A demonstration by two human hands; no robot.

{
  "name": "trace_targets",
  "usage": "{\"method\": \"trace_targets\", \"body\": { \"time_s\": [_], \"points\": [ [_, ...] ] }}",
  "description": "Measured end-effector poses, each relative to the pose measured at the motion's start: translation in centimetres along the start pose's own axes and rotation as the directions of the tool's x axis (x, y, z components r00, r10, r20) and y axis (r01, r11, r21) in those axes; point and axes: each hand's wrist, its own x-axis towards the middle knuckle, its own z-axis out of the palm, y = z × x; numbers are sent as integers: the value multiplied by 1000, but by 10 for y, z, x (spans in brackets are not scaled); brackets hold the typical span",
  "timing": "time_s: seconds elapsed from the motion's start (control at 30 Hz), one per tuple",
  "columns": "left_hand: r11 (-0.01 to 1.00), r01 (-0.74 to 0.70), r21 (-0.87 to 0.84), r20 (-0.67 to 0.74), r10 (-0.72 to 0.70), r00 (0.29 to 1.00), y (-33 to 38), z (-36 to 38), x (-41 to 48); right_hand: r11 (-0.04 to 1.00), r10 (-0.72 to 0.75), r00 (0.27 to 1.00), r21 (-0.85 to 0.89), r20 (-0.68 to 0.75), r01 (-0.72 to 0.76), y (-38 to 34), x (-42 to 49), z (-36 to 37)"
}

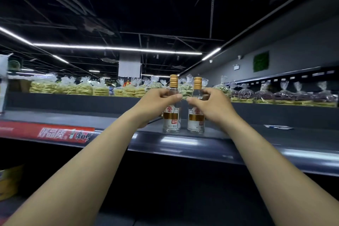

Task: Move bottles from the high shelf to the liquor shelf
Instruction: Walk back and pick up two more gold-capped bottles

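Two clear glass bottles with gold caps and white-and-gold labels stand upright side by side near the front of the high dark shelf [238, 135]. My left hand [156, 103] wraps around the shoulder of the left bottle [172, 115], thumb across the front. My right hand [211, 105] grips the shoulder of the right bottle [196, 119] the same way. Both bottles' bases rest on the shelf. Both forearms reach up from below.
Behind the bottles runs a row of bagged noodles [82, 88] and bagged dark goods [293, 95] on a farther shelf top. A red price strip [55, 133] lines the shelf edge at left. A paper slip [278, 127] lies on the shelf at right. Below is dark shelving.
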Motion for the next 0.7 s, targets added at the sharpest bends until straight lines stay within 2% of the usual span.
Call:
{"method": "trace_targets", "body": {
  "time_s": [0.1,0.2,0.4,0.53,0.7],
  "points": [
    [999,6,-42,51,-4,999,-5,-1,-3,999,42,999,33,17,-42,-2,-5,-3],
    [998,-1,-61,46,3,999,-9,-2,-5,993,102,994,59,40,-104,-8,-12,-7],
    [994,-73,-82,7,74,997,-1,6,2,997,81,996,-9,-49,-81,-20,-22,-26],
    [973,-115,-198,2,118,993,25,25,-2,996,91,992,8,-91,-91,-30,-35,-72],
    [950,-228,-212,6,235,972,81,76,-29,997,62,990,-30,-126,-67,-41,-83,-154]
  ]
}}
